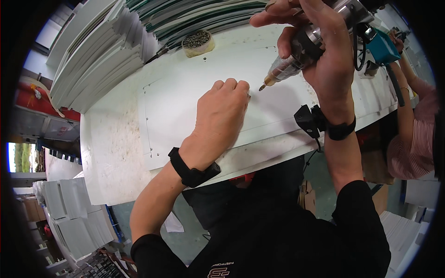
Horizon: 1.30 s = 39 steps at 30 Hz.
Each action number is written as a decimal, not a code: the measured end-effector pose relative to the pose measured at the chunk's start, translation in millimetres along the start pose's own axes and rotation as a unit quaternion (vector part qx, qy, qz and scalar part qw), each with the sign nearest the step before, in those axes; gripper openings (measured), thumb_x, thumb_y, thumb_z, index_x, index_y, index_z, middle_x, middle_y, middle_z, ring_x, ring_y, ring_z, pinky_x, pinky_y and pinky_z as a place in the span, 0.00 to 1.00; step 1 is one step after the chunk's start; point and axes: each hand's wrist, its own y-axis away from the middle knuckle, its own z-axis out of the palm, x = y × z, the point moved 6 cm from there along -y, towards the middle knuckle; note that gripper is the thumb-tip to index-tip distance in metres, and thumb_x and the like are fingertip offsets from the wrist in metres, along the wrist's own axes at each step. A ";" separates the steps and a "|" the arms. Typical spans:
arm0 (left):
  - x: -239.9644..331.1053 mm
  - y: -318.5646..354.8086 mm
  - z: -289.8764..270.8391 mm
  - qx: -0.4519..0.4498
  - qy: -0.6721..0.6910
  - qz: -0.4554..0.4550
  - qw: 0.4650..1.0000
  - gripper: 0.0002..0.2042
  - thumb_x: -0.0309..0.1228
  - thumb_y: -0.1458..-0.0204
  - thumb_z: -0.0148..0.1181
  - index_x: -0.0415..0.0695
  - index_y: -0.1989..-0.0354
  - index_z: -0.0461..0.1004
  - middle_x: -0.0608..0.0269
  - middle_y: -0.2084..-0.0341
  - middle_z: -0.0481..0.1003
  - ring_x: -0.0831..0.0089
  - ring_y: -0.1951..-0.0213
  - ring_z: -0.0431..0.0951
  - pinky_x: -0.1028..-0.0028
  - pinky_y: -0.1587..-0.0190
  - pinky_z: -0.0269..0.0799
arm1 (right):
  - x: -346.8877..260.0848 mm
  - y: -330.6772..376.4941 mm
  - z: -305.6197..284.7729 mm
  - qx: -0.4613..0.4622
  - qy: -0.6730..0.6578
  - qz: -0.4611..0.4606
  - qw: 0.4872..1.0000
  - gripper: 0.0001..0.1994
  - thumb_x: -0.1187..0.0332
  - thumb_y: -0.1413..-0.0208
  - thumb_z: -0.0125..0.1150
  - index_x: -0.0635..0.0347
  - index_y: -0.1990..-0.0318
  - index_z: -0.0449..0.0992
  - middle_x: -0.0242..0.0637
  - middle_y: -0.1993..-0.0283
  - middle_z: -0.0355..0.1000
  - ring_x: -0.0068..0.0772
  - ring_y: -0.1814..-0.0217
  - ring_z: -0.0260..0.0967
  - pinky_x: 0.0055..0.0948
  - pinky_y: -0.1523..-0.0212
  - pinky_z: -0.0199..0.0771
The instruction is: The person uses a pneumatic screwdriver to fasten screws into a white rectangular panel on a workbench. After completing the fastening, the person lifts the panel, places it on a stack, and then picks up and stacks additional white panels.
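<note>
Gripped firmly: driver (301, 50) in the right hand (331, 51), tip over the panel (185, 99)

I have the driver wrapped in the right hand, one fingertip against its barrel. Its body slants down and left, so the tip (262, 87) sits just beside the left hand (222, 109); it looks apart from the panel, probably for a clear line to the fingertips. Those fingers curl downward, and my view is of their backs. Something small and dark shows at their edge, but I cannot tell whether they pinch it. I judge that this hand also steadies the panel.

White and flat, the panel lies beneath both hands on the table (109, 139), with dark dots (147, 119) along its left side. Beyond its far edge stands a cup (204, 49) full of small metal pieces, likely put there to be within easy reach. White sheets (99, 60) and green-edged sheets (194, 18) are stacked at the far side, perhaps to leave working room.

Each wrist wears a black strap; the right strap (342, 131) carries a boxy device. At right, a co-worker in a striped top (412, 155) is partly visible.

As for writing, the black shirt (278, 231) bears pale lettering above a reddish emblem (218, 273); I make out no other label.
</note>
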 end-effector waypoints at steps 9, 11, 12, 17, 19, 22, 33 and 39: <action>5.3 -5.9 13.8 -0.031 -0.111 0.061 0.991 0.09 0.21 0.52 0.63 0.41 0.65 0.70 0.58 0.70 0.71 0.61 0.65 0.75 0.66 0.64 0.75 | 7.1 1.9 -11.4 0.031 -0.085 0.009 0.996 0.15 0.57 0.29 0.50 0.60 0.63 0.69 0.36 0.69 0.75 0.32 0.60 0.83 0.18 0.80 0.75; -0.5 -7.0 8.1 -0.023 -0.036 0.023 0.999 0.07 0.23 0.48 0.63 0.40 0.64 0.71 0.58 0.70 0.75 0.63 0.65 0.78 0.67 0.62 0.76 | 11.9 -1.2 -15.5 0.019 -0.065 -0.013 0.998 0.16 0.56 0.28 0.49 0.59 0.63 0.69 0.36 0.69 0.74 0.33 0.60 0.83 0.18 0.81 0.75; -3.5 -7.3 4.1 -0.019 0.002 0.004 1.000 0.06 0.24 0.46 0.63 0.40 0.63 0.72 0.58 0.69 0.77 0.64 0.65 0.79 0.68 0.61 0.76 | 13.4 -2.0 -17.5 0.025 -0.071 -0.014 0.997 0.17 0.55 0.28 0.48 0.59 0.63 0.69 0.35 0.69 0.73 0.33 0.60 0.83 0.18 0.81 0.75; -27.9 15.3 -11.4 -0.077 0.418 -0.219 0.879 0.05 0.23 0.41 0.60 0.38 0.61 0.71 0.62 0.63 0.79 0.80 0.63 0.77 0.77 0.58 0.74 | 11.9 -6.8 -10.5 0.068 -0.142 0.020 0.987 0.20 0.52 0.27 0.45 0.60 0.65 0.69 0.32 0.72 0.66 0.35 0.59 0.83 0.19 0.83 0.74; -36.5 30.1 -8.9 -0.047 0.514 -0.266 0.814 0.06 0.25 0.42 0.62 0.37 0.61 0.72 0.62 0.63 0.79 0.80 0.63 0.77 0.77 0.58 0.75 | 15.6 -10.9 -9.6 0.033 -0.165 0.003 0.986 0.20 0.53 0.27 0.46 0.60 0.65 0.68 0.31 0.73 0.64 0.36 0.59 0.83 0.19 0.85 0.73; -40.5 44.8 -7.9 -0.033 0.594 -0.269 0.758 0.07 0.24 0.40 0.63 0.39 0.59 0.70 0.63 0.62 0.77 0.81 0.61 0.76 0.78 0.56 0.76 | 19.1 -13.0 1.0 0.028 -0.209 0.012 0.978 0.18 0.54 0.28 0.46 0.60 0.65 0.66 0.30 0.74 0.62 0.37 0.61 0.82 0.20 0.86 0.73; -47.4 59.1 -2.3 -0.006 0.682 -0.265 0.681 0.09 0.23 0.40 0.64 0.41 0.58 0.68 0.63 0.59 0.74 0.80 0.59 0.76 0.76 0.52 0.79 | 29.3 -20.3 16.5 0.015 -0.235 0.012 0.972 0.16 0.57 0.29 0.48 0.60 0.67 0.64 0.31 0.75 0.61 0.37 0.64 0.81 0.23 0.87 0.75; -50.3 61.1 -3.2 -0.003 0.680 -0.269 0.682 0.10 0.24 0.39 0.64 0.41 0.57 0.67 0.63 0.60 0.74 0.80 0.59 0.76 0.77 0.52 0.79 | 21.6 -15.3 29.9 0.041 -0.240 0.024 0.970 0.16 0.58 0.29 0.48 0.59 0.67 0.64 0.32 0.74 0.64 0.37 0.64 0.81 0.24 0.88 0.76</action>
